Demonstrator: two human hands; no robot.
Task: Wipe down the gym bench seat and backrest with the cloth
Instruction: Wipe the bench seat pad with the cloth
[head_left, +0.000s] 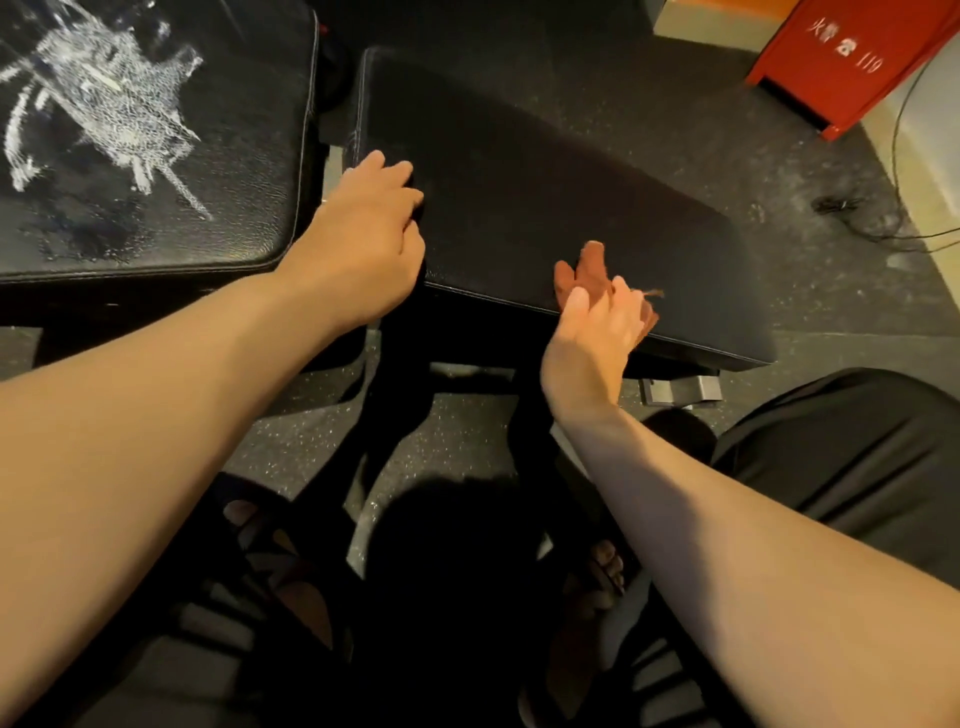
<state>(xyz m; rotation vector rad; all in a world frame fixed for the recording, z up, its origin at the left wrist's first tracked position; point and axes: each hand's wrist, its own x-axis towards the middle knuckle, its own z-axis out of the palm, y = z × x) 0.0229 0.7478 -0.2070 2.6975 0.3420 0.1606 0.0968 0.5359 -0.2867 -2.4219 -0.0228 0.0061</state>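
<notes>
Speckled gym floor (769, 171); red box (852, 57) reads "119". Left hand (363, 234) fingers grip the bench pad (519, 182) at its left corner; right hand (597, 332) fingers pinch a rust cloth (587, 270) at its near edge.

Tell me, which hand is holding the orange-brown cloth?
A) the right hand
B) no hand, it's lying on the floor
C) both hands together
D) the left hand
A: the right hand pinches the cloth at the near edge of the black pad, while the left hand rests on the pad's corner with no cloth in it.
</notes>
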